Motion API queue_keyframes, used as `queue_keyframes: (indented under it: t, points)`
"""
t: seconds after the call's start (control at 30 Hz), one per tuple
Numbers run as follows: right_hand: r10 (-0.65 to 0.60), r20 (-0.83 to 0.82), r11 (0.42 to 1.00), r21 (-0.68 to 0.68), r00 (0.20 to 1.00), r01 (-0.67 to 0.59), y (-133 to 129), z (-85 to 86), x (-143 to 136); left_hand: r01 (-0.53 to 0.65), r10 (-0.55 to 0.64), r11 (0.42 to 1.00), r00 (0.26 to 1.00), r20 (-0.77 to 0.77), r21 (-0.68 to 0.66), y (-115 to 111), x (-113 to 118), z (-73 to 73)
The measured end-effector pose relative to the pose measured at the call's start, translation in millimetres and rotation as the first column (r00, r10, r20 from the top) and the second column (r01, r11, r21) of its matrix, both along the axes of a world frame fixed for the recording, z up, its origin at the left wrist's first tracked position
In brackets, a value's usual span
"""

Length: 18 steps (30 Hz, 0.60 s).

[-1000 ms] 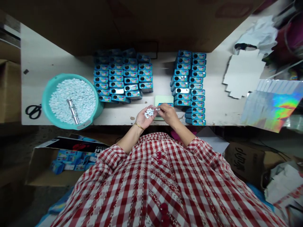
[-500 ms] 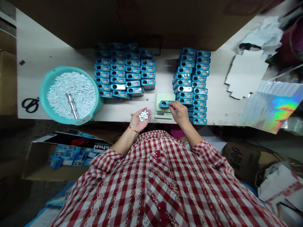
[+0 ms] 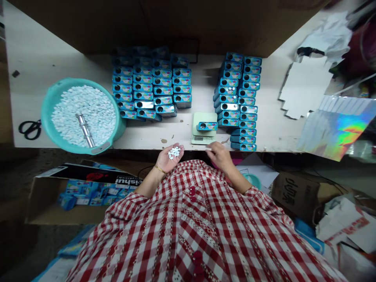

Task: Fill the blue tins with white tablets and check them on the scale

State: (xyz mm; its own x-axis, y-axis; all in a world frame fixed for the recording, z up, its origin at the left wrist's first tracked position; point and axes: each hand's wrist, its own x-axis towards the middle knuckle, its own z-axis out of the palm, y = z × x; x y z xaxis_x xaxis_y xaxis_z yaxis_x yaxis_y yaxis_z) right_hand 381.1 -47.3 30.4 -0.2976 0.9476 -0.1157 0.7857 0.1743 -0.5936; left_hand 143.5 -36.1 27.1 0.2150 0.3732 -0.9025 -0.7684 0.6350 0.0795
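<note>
My left hand [image 3: 167,159] is cupped palm up and holds a small heap of white mints [image 3: 174,152]. My right hand [image 3: 220,155] is at the table's front edge, thumb and forefinger pinched on a single white mint [image 3: 208,149]. Just beyond it, a blue tin [image 3: 207,126] with a round dark opening lies on a pale green digital scale [image 3: 203,139]. Neither hand touches the tin.
A turquoise tub [image 3: 47,113] of white mints, with a metal scoop [image 3: 84,130] in it, stands left by black scissors [image 3: 30,130]. Rows of blue tins [image 3: 145,95] stand left of the scale, more tins [image 3: 246,102] right. A big carton [image 3: 176,27] overhangs the back.
My right hand has drawn back from the tin toward me, and the tin is now free on the scale. My left hand has shifted slightly left and nearer, still holding mints.
</note>
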Motion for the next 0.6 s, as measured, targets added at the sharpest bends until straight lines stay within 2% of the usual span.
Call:
queue_keyframes:
  t: [0.1, 0.17, 0.27, 0.6]
  points:
    - [-0.169, 0.038, 0.977, 0.14, 0.985, 0.163, 29, 0.2, 16, -0.035, 0.035, 0.999, 0.999, -0.013, -0.007, -1, -4, -1.6]
    - [-0.177, 0.079, 0.974, 0.159, 0.981, 0.163, 49, 1.0, 22, -0.057, 0.057, 0.998, 0.998, -0.014, -0.009, -3, -6, -2.5]
    - [-0.12, 0.123, 0.986, 0.13, 0.985, 0.104, 71, -0.5, 23, -0.079, 0.079, 0.997, 0.997, -0.009, -0.002, -5, -9, -2.3]
    - [-0.05, 0.144, 0.997, 0.059, 0.988, 0.042, 78, -14.5, 16, -0.103, 0.103, 0.995, 0.994, -0.023, -0.007, -6, -21, -3.1]
